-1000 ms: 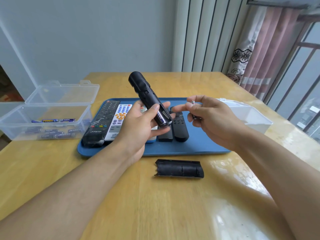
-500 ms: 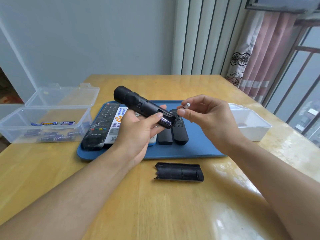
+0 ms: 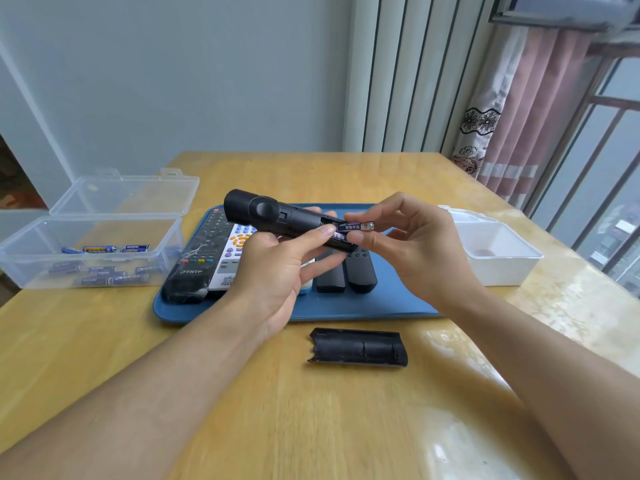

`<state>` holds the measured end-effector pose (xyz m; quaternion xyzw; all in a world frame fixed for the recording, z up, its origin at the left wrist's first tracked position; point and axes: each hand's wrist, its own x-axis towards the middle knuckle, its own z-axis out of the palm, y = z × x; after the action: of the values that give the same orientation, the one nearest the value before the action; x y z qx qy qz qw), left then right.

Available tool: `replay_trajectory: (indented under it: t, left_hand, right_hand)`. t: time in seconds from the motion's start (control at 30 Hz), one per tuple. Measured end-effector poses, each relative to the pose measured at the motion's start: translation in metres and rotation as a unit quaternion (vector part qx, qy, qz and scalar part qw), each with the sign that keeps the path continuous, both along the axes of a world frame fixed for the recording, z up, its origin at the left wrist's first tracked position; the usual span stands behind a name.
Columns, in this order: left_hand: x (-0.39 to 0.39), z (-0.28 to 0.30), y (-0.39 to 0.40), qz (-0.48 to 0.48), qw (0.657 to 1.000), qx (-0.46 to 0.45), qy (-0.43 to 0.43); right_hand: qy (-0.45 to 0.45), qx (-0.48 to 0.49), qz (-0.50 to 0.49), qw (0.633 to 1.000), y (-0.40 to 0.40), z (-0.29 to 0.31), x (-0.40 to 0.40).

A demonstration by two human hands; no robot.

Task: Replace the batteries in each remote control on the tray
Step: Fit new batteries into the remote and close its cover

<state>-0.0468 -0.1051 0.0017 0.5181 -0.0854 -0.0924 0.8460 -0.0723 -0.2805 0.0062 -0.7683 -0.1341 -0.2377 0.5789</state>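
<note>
While the left hand point(image 3: 273, 268) grips a black remote control point(image 3: 280, 221) at centre frame, back side up above the blue tray point(image 3: 363, 306), its open battery compartment faces the right hand point(image 3: 412, 244) so that cells can be reached from the free end. One battery point(image 3: 337, 239) lies seated in the compartment beneath the left thumb, apparently steadied by it. A second AAA battery point(image 3: 358, 226) is pinched between the right thumb and fingertips, level with the empty slot and in line with it, a posture suited to sliding a cell lengthwise; whether it is going in or coming out cannot be told from this view. The battery cover point(image 3: 358, 348) rests on the wooden surface point(image 3: 242, 410) at lower centre, in front of the tray and out of the working area. On the tray, partly behind the hands, lie the remaining remotes: a long black one point(image 3: 197, 258), a white one with coloured buttons point(image 3: 232, 258) and two small black ones point(image 3: 346, 275); a further pale one appears mostly hidden. A clear lidded box point(image 3: 104, 237) at the left of the frame holds loose batteries point(image 3: 107, 250), within reach of the left arm. A white tub point(image 3: 498, 254) at the right edge probably serves for spent cells; its contents are unclear.
</note>
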Motion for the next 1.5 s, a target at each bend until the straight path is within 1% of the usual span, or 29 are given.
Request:
replay_trajectory:
  t: [0.1, 0.37, 0.47, 0.6, 0.67, 0.77, 0.87, 0.93, 1.07, 1.13, 1.2, 1.23, 1.27, 1.3, 1.33, 1.37, 1.4, 1.43, 1.5]
  left_hand:
    - [-0.001, 0.000, -0.001, 0.001, 1.000, -0.007, 0.013]
    - [0.002, 0.002, 0.000, 0.025, 0.998, -0.050, 0.041]
    - [0.002, 0.000, -0.001, 0.019, 0.998, -0.040, 0.039]
    - [0.003, -0.001, 0.002, 0.016, 1.000, 0.001, 0.017]
    - [0.004, -0.001, 0.003, 0.019, 1.000, 0.014, 0.011]
    - [0.005, 0.000, 0.005, 0.013, 0.999, 0.028, 0.006]
    - [0.006, 0.001, 0.005, -0.005, 0.999, 0.046, -0.003]
    - [0.007, 0.002, 0.006, -0.018, 0.998, 0.051, -0.010]
    - [0.004, 0.003, 0.005, -0.027, 0.997, 0.060, -0.025]
    - [0.003, 0.003, 0.005, -0.023, 0.997, 0.066, -0.029]
    - [0.004, 0.002, 0.004, -0.012, 0.998, 0.062, -0.024]
    - [0.005, 0.001, 0.005, 0.001, 0.998, 0.056, -0.016]
    - [0.007, 0.000, 0.005, 0.017, 0.999, 0.050, -0.006]
    - [0.009, 0.000, 0.006, 0.035, 0.998, 0.045, 0.004]
    - [0.012, -0.001, 0.006, 0.052, 0.998, 0.037, 0.012]
    - [0.013, 0.000, 0.007, 0.068, 0.997, 0.029, 0.018]
    - [0.014, 0.000, 0.009, 0.081, 0.996, 0.022, 0.023]
    - [0.015, 0.000, 0.009, 0.090, 0.995, 0.021, 0.025]
    - [0.015, 0.000, 0.009, 0.097, 0.995, 0.025, 0.024]
  right_hand:
    - [-0.021, -0.027, -0.042, 0.999, 0.002, -0.003, -0.002]
    - [-0.005, -0.095, -0.088, 0.992, -0.001, -0.008, -0.001]
    - [-0.001, -0.110, -0.090, 0.990, -0.001, -0.010, -0.001]
    - [0.001, -0.128, -0.059, 0.990, -0.001, -0.006, -0.003]
    - [0.028, -0.116, -0.026, 0.993, -0.001, -0.004, -0.004]
    - [0.067, -0.098, -0.003, 0.993, -0.001, 0.000, -0.004]
    - [0.098, -0.031, 0.045, 0.994, -0.002, 0.006, -0.005]
    - [0.136, 0.017, 0.073, 0.988, -0.002, 0.007, -0.004]
    - [0.195, 0.084, 0.086, 0.973, -0.008, 0.000, 0.003]
    - [0.197, 0.074, 0.075, 0.975, -0.009, 0.000, 0.004]
    - [0.182, 0.044, 0.057, 0.981, -0.005, 0.003, 0.001]
    - [0.163, 0.011, 0.037, 0.986, -0.003, 0.004, 0.000]
    - [0.136, -0.045, 0.002, 0.990, -0.001, 0.006, -0.003]
    - [0.113, -0.118, -0.029, 0.986, 0.000, 0.010, -0.006]
    - [0.106, -0.189, -0.037, 0.976, 0.001, 0.015, -0.010]
    - [0.121, -0.248, -0.013, 0.961, 0.003, 0.021, -0.016]
    - [0.154, -0.303, 0.027, 0.940, 0.005, 0.027, -0.023]
    - [0.191, -0.366, 0.061, 0.909, 0.008, 0.032, -0.030]
    - [0.236, -0.496, 0.084, 0.831, 0.015, 0.037, -0.039]
